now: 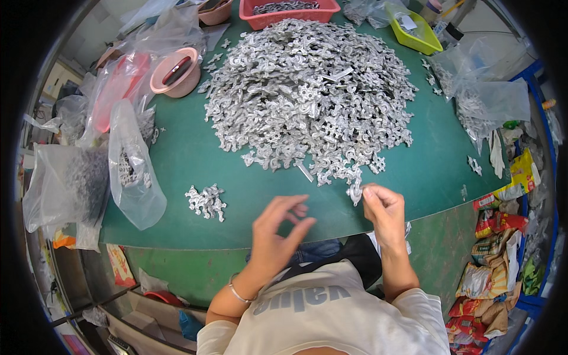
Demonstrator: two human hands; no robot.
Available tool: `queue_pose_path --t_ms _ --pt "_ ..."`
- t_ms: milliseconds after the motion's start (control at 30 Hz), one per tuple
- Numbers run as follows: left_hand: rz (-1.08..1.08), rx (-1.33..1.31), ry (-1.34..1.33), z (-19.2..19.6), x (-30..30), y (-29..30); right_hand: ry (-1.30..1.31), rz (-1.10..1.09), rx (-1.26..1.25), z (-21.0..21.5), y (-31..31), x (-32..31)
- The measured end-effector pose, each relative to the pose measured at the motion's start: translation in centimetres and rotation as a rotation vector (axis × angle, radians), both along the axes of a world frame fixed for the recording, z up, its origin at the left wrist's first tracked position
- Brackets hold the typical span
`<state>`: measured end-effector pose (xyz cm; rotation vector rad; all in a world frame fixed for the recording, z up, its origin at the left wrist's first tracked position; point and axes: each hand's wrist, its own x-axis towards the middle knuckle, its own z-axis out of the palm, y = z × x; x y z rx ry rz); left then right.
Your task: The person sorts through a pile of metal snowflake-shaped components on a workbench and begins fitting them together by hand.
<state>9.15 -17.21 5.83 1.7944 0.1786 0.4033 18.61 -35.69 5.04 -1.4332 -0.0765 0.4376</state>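
A large heap of small silvery cast metal parts covers the middle of the green table. Between the thumb and fingers of my right hand is a silvery metal part, held at the heap's near edge. My left hand hovers over the table's front edge, thumb and fingers apart, with nothing in it. Left of that hand lies a small separate pile of metal parts. A short flat metal strip rests just in front of the heap.
Clear plastic bags of parts crowd the table's left edge. A pink bowl holds a dark red object. At the back are a red basket and a yellow-green basket. More bags stand at the right.
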Motion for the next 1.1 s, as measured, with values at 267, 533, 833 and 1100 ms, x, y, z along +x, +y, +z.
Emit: queue_pose_path --t_ms 267,533,833,1100 --pt "-0.118 -0.317 -0.033 1.0 0.9 -3.5 -0.160 0.059 0.098 1.5 1.2 -2.8" --pt "-0.291 -0.784 0.160 1.9 0.8 -2.5 -0.138 0.089 0.225 3.0 0.5 -1.8" --pt "-0.280 -0.734 0.058 2.5 0.2 -2.6 -0.270 0.062 0.182 3.1 -0.4 -2.1" --pt "-0.241 -0.700 0.037 2.3 -0.2 -2.6 -0.408 0.053 0.136 3.4 -0.4 -2.4"
